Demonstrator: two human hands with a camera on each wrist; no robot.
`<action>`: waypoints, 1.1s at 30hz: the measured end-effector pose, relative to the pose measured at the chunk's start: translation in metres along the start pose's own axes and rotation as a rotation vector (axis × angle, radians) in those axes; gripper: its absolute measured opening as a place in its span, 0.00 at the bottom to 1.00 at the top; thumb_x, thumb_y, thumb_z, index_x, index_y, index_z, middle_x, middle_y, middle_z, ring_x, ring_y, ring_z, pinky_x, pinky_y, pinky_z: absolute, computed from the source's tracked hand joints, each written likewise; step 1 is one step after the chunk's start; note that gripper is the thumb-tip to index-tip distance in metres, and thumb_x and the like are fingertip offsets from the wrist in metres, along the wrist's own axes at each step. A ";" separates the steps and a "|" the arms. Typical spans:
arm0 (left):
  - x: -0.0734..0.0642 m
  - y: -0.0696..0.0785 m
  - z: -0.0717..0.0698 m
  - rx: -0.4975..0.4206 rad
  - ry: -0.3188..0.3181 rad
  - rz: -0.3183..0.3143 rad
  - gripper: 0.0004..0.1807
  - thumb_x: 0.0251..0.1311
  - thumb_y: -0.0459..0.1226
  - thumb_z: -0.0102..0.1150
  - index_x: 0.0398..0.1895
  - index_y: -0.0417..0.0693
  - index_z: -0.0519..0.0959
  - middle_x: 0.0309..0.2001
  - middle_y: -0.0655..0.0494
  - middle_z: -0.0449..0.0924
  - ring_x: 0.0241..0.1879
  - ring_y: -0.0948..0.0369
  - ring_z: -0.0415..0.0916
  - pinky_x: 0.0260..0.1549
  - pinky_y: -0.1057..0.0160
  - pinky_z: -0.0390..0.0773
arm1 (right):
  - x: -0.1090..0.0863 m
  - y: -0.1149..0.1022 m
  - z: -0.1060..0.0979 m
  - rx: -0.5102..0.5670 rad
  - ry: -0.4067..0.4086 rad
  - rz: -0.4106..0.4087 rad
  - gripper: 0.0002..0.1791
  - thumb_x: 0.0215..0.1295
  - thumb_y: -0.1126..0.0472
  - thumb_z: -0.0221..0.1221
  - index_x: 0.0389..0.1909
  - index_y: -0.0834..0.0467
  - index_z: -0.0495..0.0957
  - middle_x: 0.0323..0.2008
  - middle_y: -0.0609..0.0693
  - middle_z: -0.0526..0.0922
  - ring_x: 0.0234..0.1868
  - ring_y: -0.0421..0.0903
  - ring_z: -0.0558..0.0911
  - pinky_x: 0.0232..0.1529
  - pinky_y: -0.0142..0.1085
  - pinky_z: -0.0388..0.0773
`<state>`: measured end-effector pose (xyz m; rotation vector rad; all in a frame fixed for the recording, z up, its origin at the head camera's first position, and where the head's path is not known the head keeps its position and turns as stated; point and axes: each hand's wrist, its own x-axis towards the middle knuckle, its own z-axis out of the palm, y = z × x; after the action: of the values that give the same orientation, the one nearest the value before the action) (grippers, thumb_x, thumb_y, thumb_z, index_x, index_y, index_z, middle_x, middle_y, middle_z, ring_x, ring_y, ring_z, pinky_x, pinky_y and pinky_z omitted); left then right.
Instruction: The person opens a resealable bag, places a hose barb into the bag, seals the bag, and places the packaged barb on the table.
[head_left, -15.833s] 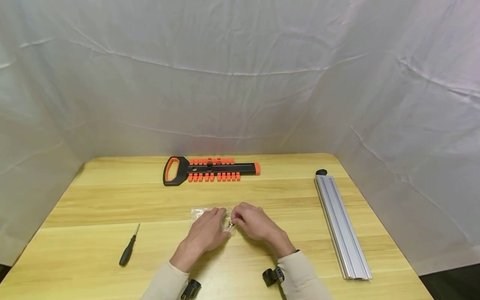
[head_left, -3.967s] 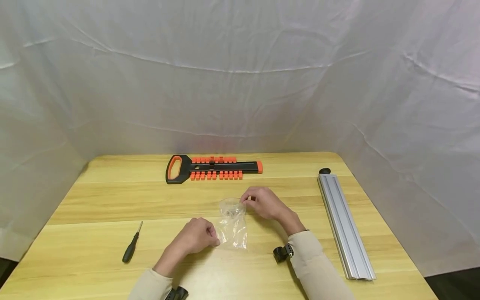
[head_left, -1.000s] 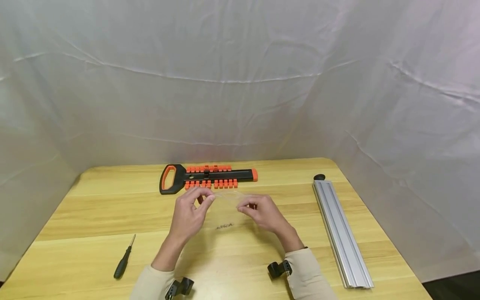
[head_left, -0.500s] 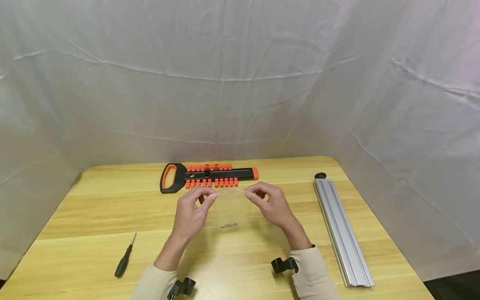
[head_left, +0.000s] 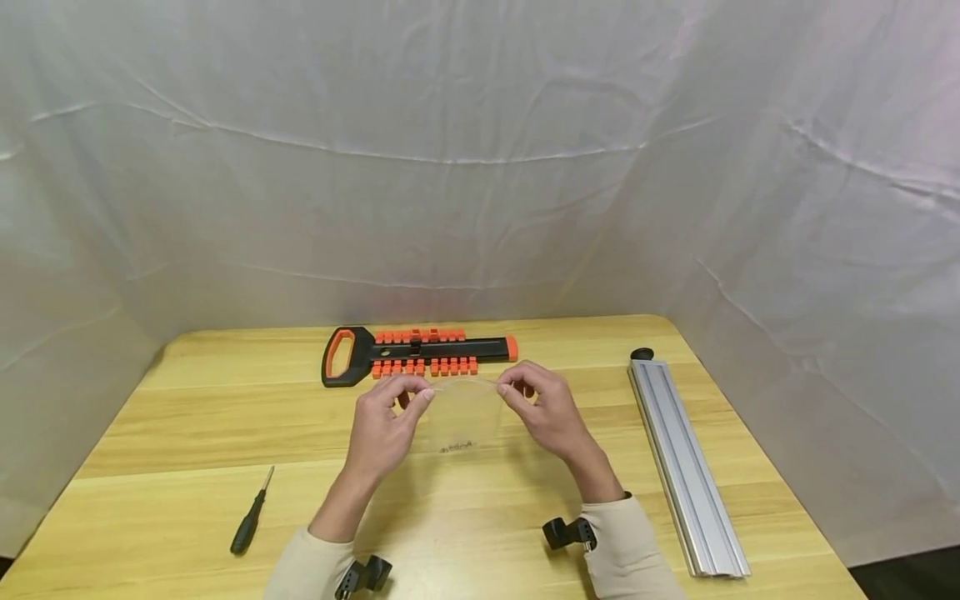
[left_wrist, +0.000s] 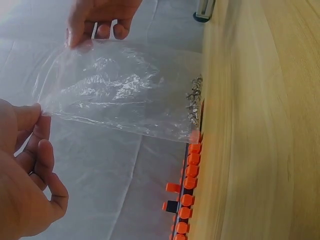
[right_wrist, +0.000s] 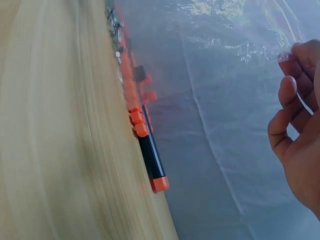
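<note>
A clear plastic bag (left_wrist: 115, 90) hangs upright between my two hands, its mouth at the top. With thumb and forefinger my left hand (head_left: 382, 429) pinches the left corner of the mouth. My right hand (head_left: 547, 412) pinches the opposite corner the same way. Small shiny metal screws (left_wrist: 194, 102) lie gathered along the bag's bottom edge, close over the table; they show as a dark cluster in the head view. The bag's mouth bows slightly open between the fingertips.
A black and orange rack with a handle (head_left: 348, 357) lies at the back of the table (head_left: 187, 417). A dark-handled screwdriver (head_left: 247, 523) is at the left. Along the right side stretches a silver aluminium profile (head_left: 686, 467) with a black knob (head_left: 641, 354). Grey cloth (head_left: 450, 208) encloses the table.
The bag was flat on the table several seconds ago; both hands have lifted it upright by its mouth. Since one second ago my right hand has moved slightly right and up to the corner.
</note>
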<state>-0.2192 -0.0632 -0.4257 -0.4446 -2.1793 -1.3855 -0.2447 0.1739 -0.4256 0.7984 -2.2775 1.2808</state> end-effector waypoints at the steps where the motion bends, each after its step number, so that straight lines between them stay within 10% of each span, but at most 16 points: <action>1: 0.000 0.000 0.000 -0.002 0.000 0.001 0.04 0.62 0.38 0.63 0.31 0.48 0.83 0.25 0.61 0.78 0.26 0.65 0.66 0.25 0.68 0.68 | 0.000 0.000 0.001 0.012 -0.002 0.000 0.03 0.66 0.63 0.60 0.34 0.52 0.81 0.28 0.42 0.79 0.28 0.38 0.71 0.29 0.34 0.71; 33: -0.003 0.004 0.004 -0.029 -0.032 -0.005 0.04 0.62 0.38 0.63 0.32 0.49 0.84 0.26 0.60 0.78 0.26 0.64 0.66 0.23 0.66 0.68 | 0.003 -0.032 0.003 0.001 -0.078 -0.077 0.04 0.62 0.71 0.60 0.32 0.60 0.79 0.32 0.51 0.79 0.32 0.40 0.73 0.32 0.32 0.74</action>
<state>-0.2160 -0.0578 -0.4261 -0.4751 -2.1896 -1.4230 -0.2260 0.1570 -0.4050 0.9414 -2.2829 1.2366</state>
